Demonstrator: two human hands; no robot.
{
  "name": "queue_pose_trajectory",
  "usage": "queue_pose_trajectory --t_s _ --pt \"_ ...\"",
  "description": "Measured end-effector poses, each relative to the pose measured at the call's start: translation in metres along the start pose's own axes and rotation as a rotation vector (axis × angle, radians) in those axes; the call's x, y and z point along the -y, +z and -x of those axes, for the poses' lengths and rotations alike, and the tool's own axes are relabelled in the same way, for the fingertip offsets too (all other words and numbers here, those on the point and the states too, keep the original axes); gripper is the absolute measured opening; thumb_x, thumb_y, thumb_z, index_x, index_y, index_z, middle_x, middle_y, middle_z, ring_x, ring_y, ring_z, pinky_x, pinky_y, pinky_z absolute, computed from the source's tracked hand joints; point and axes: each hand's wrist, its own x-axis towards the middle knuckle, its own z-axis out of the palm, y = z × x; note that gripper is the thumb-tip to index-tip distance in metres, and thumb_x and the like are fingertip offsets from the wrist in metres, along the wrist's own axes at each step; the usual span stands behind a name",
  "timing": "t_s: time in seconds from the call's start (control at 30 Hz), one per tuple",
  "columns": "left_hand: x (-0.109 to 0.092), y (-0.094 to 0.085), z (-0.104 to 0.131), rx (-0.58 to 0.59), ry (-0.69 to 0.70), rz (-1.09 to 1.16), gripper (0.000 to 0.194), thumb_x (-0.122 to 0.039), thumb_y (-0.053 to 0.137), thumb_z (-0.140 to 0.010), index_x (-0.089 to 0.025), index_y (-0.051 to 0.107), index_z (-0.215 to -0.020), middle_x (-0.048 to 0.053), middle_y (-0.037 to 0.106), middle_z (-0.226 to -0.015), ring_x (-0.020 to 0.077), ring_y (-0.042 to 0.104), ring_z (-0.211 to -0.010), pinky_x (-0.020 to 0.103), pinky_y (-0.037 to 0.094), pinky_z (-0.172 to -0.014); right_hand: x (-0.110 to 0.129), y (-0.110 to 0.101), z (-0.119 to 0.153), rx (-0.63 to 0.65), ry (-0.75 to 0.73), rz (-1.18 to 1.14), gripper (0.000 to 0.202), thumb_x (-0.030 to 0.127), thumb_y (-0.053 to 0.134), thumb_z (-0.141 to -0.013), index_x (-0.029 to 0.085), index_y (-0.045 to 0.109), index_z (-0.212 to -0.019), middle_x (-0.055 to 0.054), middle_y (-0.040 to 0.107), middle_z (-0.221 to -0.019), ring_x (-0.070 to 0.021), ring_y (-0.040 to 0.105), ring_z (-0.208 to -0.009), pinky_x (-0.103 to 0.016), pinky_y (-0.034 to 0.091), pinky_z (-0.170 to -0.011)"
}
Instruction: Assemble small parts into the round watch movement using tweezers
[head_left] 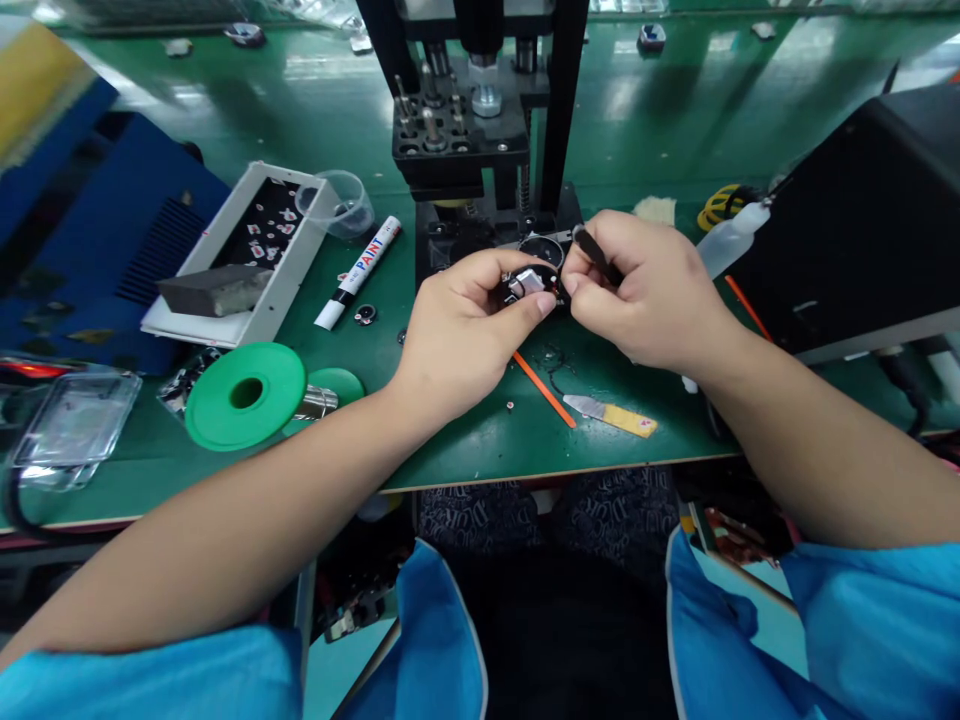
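Note:
My left hand is closed around a small round black housing, gripped between thumb and fingers. Inside the housing sit a silver-white block and thin wires. My right hand is at the housing's right edge, thumb and fingertips pinched together. A slim dark tool lies in that hand; its tip and exact kind are hidden by the fingers. Just behind the housing, a round black part rests on the base of a black press. An orange stick and a small yellow-handled blade lie in front of my hands.
Left of my hands are a paint marker, a white tray of small parts, a clear cup and a green solder spool. On the right stand a black box and a plastic bottle.

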Motion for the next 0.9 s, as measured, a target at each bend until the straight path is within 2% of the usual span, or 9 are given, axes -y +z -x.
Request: queue_pose_trajectory --t_s 0.13,0.27,0.37,0.47,0.67,0.8,0.9 --pt "0.0045 -0.0034 -0.0031 -0.017 -0.007 0.055 0.022 -0.030 0.098 -0.088 -0.025 0.086 -0.106 0.002 0.085 -0.103 0.0187 0.076 -0.090 0.034 0.066 -0.085 0.0023 -0.0029 -0.0007 -0.011 0.032 -0.052 0.021 0.017 0.075 -0.093 0.026 0.059 -0.081 0.001 0.062 -0.077 -0.0189 0.058 -0.077 -0.036 0.050 -0.075" --pt "0.0053 -0.0038 -0.0040 -0.016 -0.029 0.090 0.023 -0.029 0.098 -0.088 -0.026 0.085 -0.106 0.001 0.084 -0.099 0.0171 0.075 -0.082 0.032 0.066 -0.076 0.0009 -0.0047 -0.0033 0.014 0.108 -0.177 0.016 0.015 0.074 -0.092 0.023 0.064 -0.082 0.001 0.062 -0.079 -0.0177 0.057 -0.077 -0.035 0.047 -0.073" --pt "0.0029 -0.0021 -0.0025 -0.013 0.001 0.085 0.017 -0.025 0.094 -0.090 -0.026 0.085 -0.104 0.001 0.085 -0.102 0.0192 0.079 -0.091 0.035 0.069 -0.086 -0.0031 -0.0035 -0.0049 0.079 0.165 -0.296 0.009 0.015 0.074 -0.090 0.022 0.070 -0.087 0.001 0.063 -0.080 -0.0171 0.058 -0.078 -0.033 0.044 -0.071" --pt "0.0016 -0.0019 -0.0017 -0.002 0.086 0.054 0.016 -0.023 0.093 -0.091 -0.027 0.087 -0.105 0.001 0.086 -0.111 0.0216 0.081 -0.104 0.039 0.069 -0.098 -0.0052 -0.0024 -0.0051 0.154 0.202 -0.409 0.008 0.017 0.076 -0.088 0.022 0.072 -0.092 0.002 0.066 -0.080 -0.0162 0.056 -0.076 -0.032 0.042 -0.069" --pt "0.0079 -0.0073 -0.0041 0.039 0.185 -0.009 0.017 -0.031 0.098 -0.092 -0.030 0.091 -0.107 0.004 0.085 -0.119 0.0222 0.080 -0.116 0.039 0.067 -0.108 -0.0006 -0.0049 -0.0041 0.236 0.176 -0.526 0.009 0.026 0.080 -0.090 0.021 0.076 -0.096 0.002 0.066 -0.079 -0.0152 0.055 -0.076 -0.032 0.043 -0.070" --pt "0.0070 -0.0084 -0.0041 0.054 0.208 -0.074 0.018 -0.038 0.096 -0.096 -0.031 0.092 -0.112 0.005 0.087 -0.122 0.0226 0.081 -0.117 0.040 0.067 -0.109 0.0008 -0.0065 -0.0029 0.217 0.168 -0.475 0.010 0.029 0.080 -0.092 0.020 0.081 -0.096 0.001 0.068 -0.081 -0.0158 0.056 -0.076 -0.033 0.043 -0.071" --pt "0.0040 -0.0083 -0.0036 0.062 0.286 -0.155 0.016 -0.038 0.092 -0.099 -0.032 0.092 -0.115 0.005 0.088 -0.122 0.0222 0.082 -0.117 0.041 0.068 -0.109 0.0002 -0.0067 -0.0022 0.174 0.158 -0.432 0.012 0.031 0.081 -0.092 0.020 0.083 -0.097 0.001 0.068 -0.080 -0.0164 0.056 -0.078 -0.033 0.043 -0.072"
